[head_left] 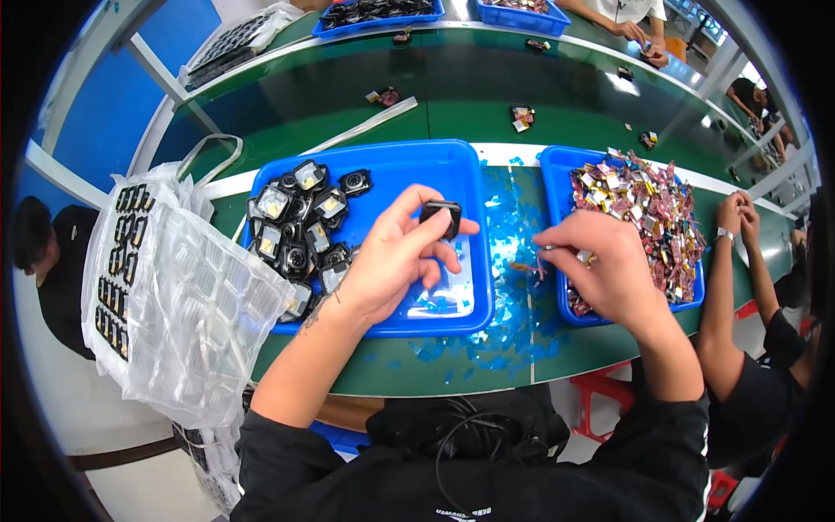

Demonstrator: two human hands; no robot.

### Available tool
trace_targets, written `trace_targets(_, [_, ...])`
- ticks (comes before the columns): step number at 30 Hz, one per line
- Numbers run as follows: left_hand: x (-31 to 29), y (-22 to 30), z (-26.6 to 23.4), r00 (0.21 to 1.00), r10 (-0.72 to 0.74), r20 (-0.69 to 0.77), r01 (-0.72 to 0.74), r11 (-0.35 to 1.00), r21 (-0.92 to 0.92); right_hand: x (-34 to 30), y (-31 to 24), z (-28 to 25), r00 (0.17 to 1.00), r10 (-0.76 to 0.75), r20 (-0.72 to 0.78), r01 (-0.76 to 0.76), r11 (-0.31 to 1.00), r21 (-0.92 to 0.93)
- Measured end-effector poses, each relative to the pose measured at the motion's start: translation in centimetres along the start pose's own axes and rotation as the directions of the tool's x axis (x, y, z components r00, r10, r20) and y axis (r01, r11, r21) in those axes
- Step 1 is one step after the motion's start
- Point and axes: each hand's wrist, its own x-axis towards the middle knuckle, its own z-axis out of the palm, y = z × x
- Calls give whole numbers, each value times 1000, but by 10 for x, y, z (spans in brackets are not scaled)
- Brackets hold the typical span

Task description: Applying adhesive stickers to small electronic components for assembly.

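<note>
My left hand (387,261) holds a black smartwatch case (442,217) between thumb and fingers, above the left blue tray (409,157). More black watch cases (296,217), some with pale parts inside, lie heaped in that tray's left half. To the right, my right hand (613,265) pinches a small electronic part with thin pinkish wires (529,266); the fingertips partly hide it. That hand is over the near left edge of a second blue tray (550,165), heaped with small circuit boards (639,196). A gap separates the two hands.
Blue film scraps (509,304) litter the green bench between the trays. A plastic bag with black parts (183,287) hangs over the left edge. Beyond runs a green conveyor belt (461,87) carrying scattered parts. A co-worker's hands (739,217) are at right; another person (639,30) works across.
</note>
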Motion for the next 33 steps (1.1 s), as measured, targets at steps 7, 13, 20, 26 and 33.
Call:
trace_targets(7, [1, -10, 5, 994, -104, 42, 112, 906, -408, -10, -20, 10, 987, -9, -160, 20, 998, 65])
trace_targets(13, [0, -25, 10, 996, 79, 37, -73, 987, -143, -16, -16, 26, 969, 47, -241, -1, 982, 189])
trace_targets(20, [0, -25, 16, 983, 151, -101, -151, 989, 3, -24, -21, 38, 907, 365, -208, -73, 625, 777])
trace_targets(26, [0, -27, 15, 986, 67, -153, -78, 995, -66, -30, -14, 43, 915, 398, -64, -163, 512, 843])
trace_targets(33, [-3, -28, 19, 958, 198, -205, -182, 979, 96, -24, -24, 47, 894, 430, -124, -93, 450, 888])
